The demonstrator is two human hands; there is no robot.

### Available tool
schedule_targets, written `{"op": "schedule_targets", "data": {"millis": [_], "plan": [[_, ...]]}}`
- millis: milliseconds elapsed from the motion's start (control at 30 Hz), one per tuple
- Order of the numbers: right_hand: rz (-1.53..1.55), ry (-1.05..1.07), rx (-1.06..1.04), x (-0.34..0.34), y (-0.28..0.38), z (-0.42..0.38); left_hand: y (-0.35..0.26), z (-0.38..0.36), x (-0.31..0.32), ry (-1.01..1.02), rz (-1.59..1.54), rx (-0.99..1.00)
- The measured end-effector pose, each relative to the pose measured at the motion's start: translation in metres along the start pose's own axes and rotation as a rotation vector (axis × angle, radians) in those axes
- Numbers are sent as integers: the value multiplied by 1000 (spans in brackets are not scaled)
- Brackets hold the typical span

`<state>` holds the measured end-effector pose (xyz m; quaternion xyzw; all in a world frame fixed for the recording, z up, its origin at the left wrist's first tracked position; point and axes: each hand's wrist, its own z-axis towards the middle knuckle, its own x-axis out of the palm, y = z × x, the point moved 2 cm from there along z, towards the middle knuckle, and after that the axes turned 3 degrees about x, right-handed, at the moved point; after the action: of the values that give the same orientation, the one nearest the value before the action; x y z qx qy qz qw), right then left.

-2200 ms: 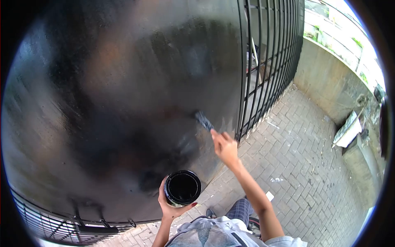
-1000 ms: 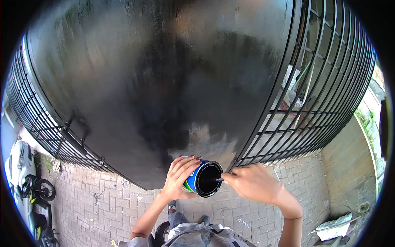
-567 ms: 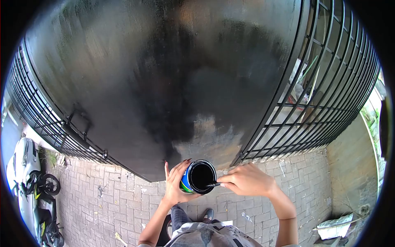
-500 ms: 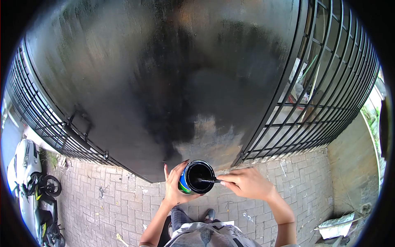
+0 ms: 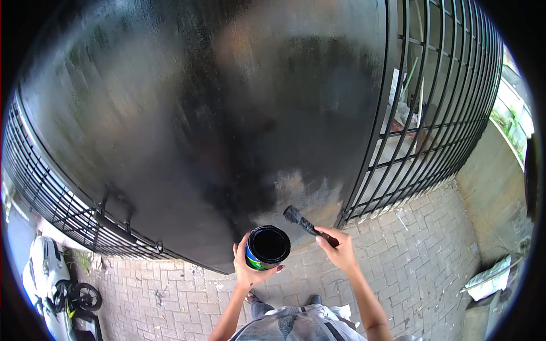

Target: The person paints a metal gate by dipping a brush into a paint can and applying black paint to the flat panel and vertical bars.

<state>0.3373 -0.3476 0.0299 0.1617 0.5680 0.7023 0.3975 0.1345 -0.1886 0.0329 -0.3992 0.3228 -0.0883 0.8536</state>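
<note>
Black-smeared paintbrush, just one, gripped in the right hand! One round blue-and-green can, clasped by the left hand; one broad black panel ahead.

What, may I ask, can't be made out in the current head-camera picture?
All in the head view:
Can: much of its label is hidden by the left hand and the can's own rim; the dark inside obscures how full it is.
Brush: part of its handle is covered by the right hand.
Pale items: partly blocked by the bars, too small to identify.
Motorcycle: cut off by the lower-left edge.
Dark panel: top cut off by the upper edge.
</note>
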Motion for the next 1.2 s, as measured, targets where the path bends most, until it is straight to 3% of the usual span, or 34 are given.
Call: {"op": "schedule_targets", "data": {"millis": [167, 267, 433, 533, 667, 767, 867, 933, 1000, 1100, 1200], "plan": [[-244, -358, -325, 61, -63, 41, 22, 17, -11, -43, -111, -7], [-401, -378, -374, 89, -82, 66, 14, 17, -13, -72, -222, -53], [-653, -172, -80, 124, -166, 38, 15, 7, -19, -60, -193, -106], [-649, -15, 78, 116, -171, 33, 26, -3, -24, -45, -137, -97], [-633, -132, -137, 87, -48, 98, 20, -4, -26, -55, -153, -136], [-571, -287, -285, 66, 29, 96, 6, -2, -26, -80, -171, -125], [-535, -420, -415, 66, 34, 97, 8, -2, -25, -71, -196, -119], [-537, -455, -456, 77, 1, 99, 14, -7, -25, -60, -162, -96], [-544, -446, -462, 97, -77, 100, 14, -5, -26, -50, -171, -80], [-637, -239, -214, 113, -173, 59, 14, -5, -31, -16, -176, -77], [-704, -43, 93, 113, -210, 26, 18, -4, -35, 10, -156, -102]]}}
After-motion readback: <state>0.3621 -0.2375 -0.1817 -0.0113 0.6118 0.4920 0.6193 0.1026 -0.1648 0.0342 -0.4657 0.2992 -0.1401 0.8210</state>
